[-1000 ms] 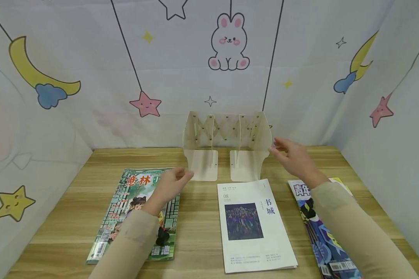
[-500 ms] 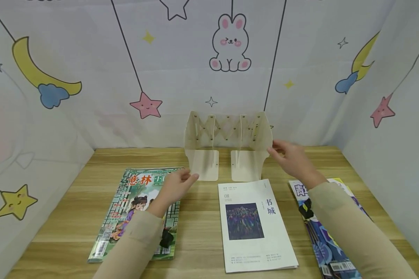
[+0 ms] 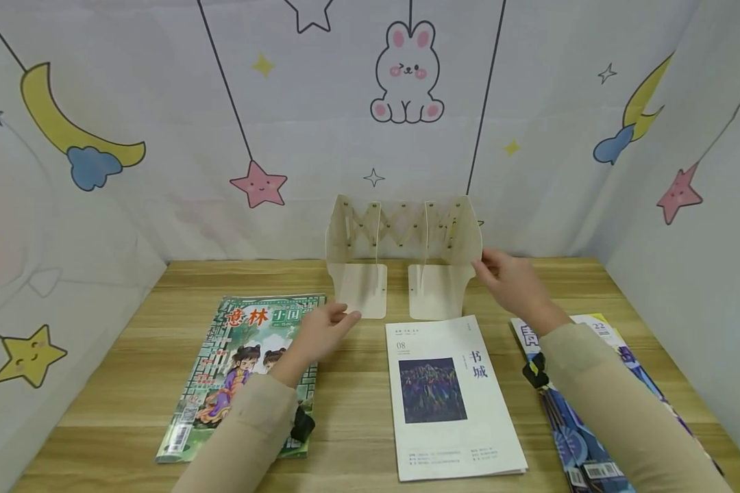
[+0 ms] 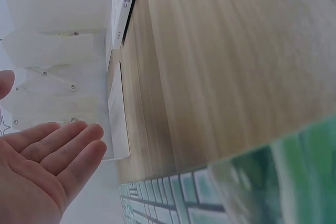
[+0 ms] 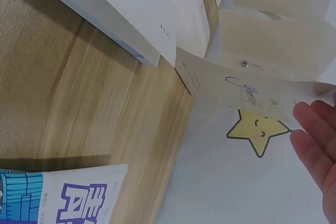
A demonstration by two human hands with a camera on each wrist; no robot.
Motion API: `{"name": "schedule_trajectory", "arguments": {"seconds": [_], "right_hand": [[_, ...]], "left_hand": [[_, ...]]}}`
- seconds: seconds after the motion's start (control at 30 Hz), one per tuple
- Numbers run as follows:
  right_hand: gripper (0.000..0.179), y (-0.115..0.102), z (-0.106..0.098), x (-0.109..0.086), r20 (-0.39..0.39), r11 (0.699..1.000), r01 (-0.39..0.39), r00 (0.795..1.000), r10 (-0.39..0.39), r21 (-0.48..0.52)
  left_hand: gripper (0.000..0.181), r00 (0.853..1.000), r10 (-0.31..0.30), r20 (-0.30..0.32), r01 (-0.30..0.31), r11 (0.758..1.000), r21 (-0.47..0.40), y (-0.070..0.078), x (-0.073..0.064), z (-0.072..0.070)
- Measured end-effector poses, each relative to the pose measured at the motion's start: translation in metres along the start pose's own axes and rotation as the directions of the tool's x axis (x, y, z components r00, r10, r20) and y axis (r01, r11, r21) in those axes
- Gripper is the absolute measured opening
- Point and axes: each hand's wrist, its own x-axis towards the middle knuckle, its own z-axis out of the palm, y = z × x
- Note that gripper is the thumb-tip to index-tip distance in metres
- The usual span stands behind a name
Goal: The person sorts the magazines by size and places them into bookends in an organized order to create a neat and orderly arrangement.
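Observation:
A cream extendable bookshelf rack point(image 3: 403, 233) with scissor-like slats, upright panels and flat base plates stands at the back of the table. My right hand point(image 3: 513, 286) touches its right end panel; in the right wrist view the fingers point(image 5: 315, 129) lie against the printed outer face, and part of the hand is out of frame. My left hand point(image 3: 317, 335) hovers over the top right corner of a green comic-cover magazine point(image 3: 240, 356), short of the left base plate point(image 3: 362, 293). In the left wrist view its fingers point(image 4: 63, 148) are extended with nothing between them.
A white magazine point(image 3: 432, 438) lies in front of the rack. Blue-purple magazines point(image 3: 570, 431) lie at the right, partly under my right forearm. The wooden table point(image 3: 117, 383) meets a white curtain point(image 3: 308, 116) with cartoon prints behind and at the sides.
My left hand has moved rightward, off most of the green magazine. My right hand has come in from just beside the rack to touch its right panel. The rack stays put.

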Motion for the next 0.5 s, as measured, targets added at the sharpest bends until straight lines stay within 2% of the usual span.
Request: {"name": "schedule_trajectory", "arguments": {"seconds": [0.27,0.5], "right_hand": [[0.034,-0.002,0.006,0.001,-0.047,1.000,0.016,0.999,-0.016,0.009],[0.032,-0.004,0.008,0.001,-0.072,1.000,0.006,0.997,-0.005,0.015]], "left_hand": [[0.056,1.000,-0.005,0.020,0.006,0.999,-0.032,0.006,-0.002,0.010],[0.053,0.999,0.001,0.038,-0.002,1.000,0.015,0.009,-0.004,0.019]]}}
